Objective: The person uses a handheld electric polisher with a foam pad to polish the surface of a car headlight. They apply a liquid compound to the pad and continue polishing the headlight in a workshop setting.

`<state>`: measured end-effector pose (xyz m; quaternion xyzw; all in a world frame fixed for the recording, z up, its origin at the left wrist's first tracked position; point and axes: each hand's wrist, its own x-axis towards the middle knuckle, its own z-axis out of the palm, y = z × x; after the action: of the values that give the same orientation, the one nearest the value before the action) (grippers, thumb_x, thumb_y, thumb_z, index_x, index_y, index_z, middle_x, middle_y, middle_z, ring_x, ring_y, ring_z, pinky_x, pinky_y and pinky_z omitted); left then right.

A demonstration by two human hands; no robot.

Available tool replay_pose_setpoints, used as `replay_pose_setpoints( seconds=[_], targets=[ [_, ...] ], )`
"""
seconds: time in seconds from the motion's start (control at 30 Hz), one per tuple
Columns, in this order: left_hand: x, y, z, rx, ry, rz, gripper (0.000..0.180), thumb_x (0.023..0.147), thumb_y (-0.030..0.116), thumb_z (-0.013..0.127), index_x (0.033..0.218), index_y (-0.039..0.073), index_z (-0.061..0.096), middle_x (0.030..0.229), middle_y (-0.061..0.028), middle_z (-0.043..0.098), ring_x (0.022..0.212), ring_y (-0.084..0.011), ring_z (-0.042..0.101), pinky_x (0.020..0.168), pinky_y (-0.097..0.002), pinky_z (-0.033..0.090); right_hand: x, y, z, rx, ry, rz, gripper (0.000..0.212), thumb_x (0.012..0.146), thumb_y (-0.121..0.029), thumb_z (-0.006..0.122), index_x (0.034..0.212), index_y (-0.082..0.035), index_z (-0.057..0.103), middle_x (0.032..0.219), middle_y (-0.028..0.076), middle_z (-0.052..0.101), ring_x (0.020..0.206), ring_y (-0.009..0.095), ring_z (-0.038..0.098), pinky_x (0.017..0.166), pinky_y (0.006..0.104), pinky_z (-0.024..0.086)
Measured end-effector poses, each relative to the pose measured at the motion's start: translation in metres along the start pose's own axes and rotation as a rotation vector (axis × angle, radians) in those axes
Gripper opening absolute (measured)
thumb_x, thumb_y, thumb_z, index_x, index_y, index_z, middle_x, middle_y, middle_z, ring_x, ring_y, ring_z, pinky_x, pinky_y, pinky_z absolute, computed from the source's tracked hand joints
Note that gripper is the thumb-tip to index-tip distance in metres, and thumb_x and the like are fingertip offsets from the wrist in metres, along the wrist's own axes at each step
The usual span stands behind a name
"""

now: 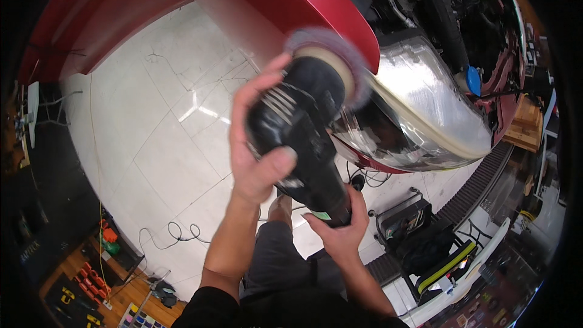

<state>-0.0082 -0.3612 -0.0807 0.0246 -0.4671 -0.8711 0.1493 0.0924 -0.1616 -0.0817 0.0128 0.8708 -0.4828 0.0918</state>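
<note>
I hold a black power polisher [297, 140] in both hands, its head tilted up and away from me. My left hand [249, 152] is wrapped round the polisher's head, thumb on the near side. Closed round the rear grip is my right hand [343, 225]. A round polishing pad [347, 67], blurred at its rim, lies at the edge of the red car fender [340, 6], beside the headlight [419, 115]. The polisher hides most of the pad's face, so exact contact cannot be told.
Right of the fender is an exposed engine bay with a blue cap [472, 81]. A wheeled black cart [407, 218] stands at lower right. Tools lie on a wooden bench [115, 267] at lower left. A thin cable [176, 231] curls over the pale tiled floor [158, 164].
</note>
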Motion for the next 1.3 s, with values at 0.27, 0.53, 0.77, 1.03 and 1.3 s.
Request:
replay_pose_setpoints(
  seconds=[0.27,0.53,0.77,1.03,1.3],
  targets=[
    [0.003,0.007,0.007,-0.118,0.06,-0.012,0.088,0.071,0.029,0.087,0.144,0.0,0.046,0.158,-0.0252,0.037,0.136,-0.0337,0.053,0.113,-0.0443,0.046,0.006,-0.003,0.0,0.084,-0.018,0.031,0.076,0.063,-0.011,0.096,0.127,0.004,0.059,0.11,0.008,0.068,0.101,0.017,0.064,0.091,0.0337,0.051],
    [-0.004,0.011,0.018,-0.098,0.079,-0.072,0.085,0.071,0.025,0.087,0.143,0.001,0.048,0.157,-0.0238,0.039,0.134,-0.0324,0.055,0.113,-0.0432,0.045,-0.011,0.003,-0.007,0.148,-0.011,0.07,0.074,0.064,-0.01,0.094,0.128,0.004,0.059,0.109,0.008,0.068,0.099,0.016,0.064,0.09,0.0331,0.051],
    [0.005,0.016,0.005,-0.088,0.096,-0.055,0.083,0.073,0.027,0.083,0.143,0.001,0.048,0.156,-0.0237,0.04,0.134,-0.0325,0.055,0.112,-0.0437,0.046,0.002,-0.015,-0.002,0.083,-0.042,0.046,0.074,0.065,-0.009,0.094,0.128,0.004,0.059,0.11,0.008,0.068,0.1,0.016,0.064,0.09,0.0327,0.051],
    [0.005,0.018,0.008,-0.071,0.08,-0.061,0.085,0.073,0.027,0.084,0.144,0.001,0.046,0.157,-0.0243,0.038,0.135,-0.0346,0.054,0.11,-0.0452,0.048,0.0,-0.015,-0.003,0.081,-0.044,0.052,0.075,0.065,-0.011,0.094,0.129,0.004,0.059,0.112,0.009,0.068,0.102,0.017,0.064,0.093,0.0333,0.051],
    [-0.019,-0.003,0.025,0.108,-0.131,0.07,0.083,0.073,0.02,0.088,0.144,0.0,0.048,0.159,-0.0271,0.035,0.143,-0.0348,0.045,0.116,-0.0413,0.035,-0.023,0.029,-0.013,0.299,0.02,0.192,0.075,0.062,-0.014,0.096,0.126,0.002,0.06,0.108,0.008,0.065,0.1,0.02,0.064,0.091,0.0347,0.05]
  ],
)
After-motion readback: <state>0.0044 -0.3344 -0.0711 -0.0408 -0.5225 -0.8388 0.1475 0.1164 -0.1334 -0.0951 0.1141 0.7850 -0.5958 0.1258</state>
